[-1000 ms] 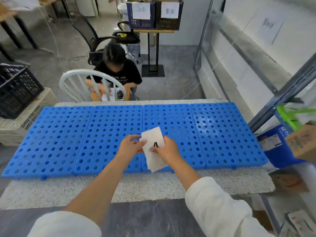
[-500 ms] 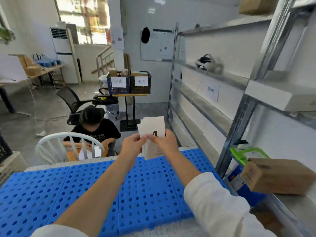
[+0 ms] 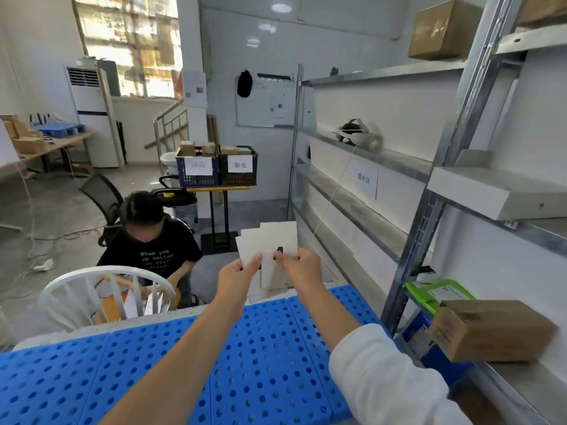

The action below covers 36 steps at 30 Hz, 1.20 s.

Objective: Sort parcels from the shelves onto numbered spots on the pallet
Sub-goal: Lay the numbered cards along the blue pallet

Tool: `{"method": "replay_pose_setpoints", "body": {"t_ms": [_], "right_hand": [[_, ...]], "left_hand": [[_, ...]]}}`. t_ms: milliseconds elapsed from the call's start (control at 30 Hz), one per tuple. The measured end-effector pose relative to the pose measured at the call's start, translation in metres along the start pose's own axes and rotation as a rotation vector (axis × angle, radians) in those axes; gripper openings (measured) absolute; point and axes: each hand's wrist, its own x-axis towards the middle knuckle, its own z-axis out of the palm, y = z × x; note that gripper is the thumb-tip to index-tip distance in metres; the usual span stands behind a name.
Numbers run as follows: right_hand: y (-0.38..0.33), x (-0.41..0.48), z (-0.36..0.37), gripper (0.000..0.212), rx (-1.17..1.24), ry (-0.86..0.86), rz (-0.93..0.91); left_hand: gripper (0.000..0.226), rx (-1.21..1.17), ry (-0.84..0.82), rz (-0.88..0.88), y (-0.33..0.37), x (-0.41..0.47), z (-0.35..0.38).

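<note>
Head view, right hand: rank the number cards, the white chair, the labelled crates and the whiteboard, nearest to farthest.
1. The number cards, pinched in the right hand itself.
2. The white chair, low on the left, just past the pallet.
3. The labelled crates, centre, behind the seated person.
4. The whiteboard, farthest back, centre.

Parcel-sorting workroom — half storeroom, half office.
Metal shelving at 3 o'clock holds cardboard boxes; a blue perforated pallet lies at 6 o'clock. Two paper-labelled crates sit on a stand at 12 o'clock with a whiteboard behind — and a worktable stacked with cartons stands at 10 o'clock.
</note>
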Motion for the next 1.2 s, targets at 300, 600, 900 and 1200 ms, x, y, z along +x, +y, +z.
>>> {"method": "replay_pose_setpoints", "body": {"t_ms": [300,600,900,1200], "right_hand": [[0.005,0.014,-0.004,0.018,-0.104,0.059,0.029],[0.046,0.014,-0.021,0.013,-0.057,0.206,0.123],[0.082,0.039,-0.041,0.013,-0.037,0.191,0.192],[0.132,0.080,-0.090,0.018,-0.118,0.132,0.270]], "left_hand": [[0.014,-0.015,-0.082,-0.060,-0.006,0.029,0.004],[0.010,0.006,-0.123,-0.132,-0.040,0.035,0.014],[0.021,0.055,-0.087,-0.189,-0.065,0.051,0.039],[0.023,0.091,-0.044,-0.252,-0.104,0.070,0.071]]}}
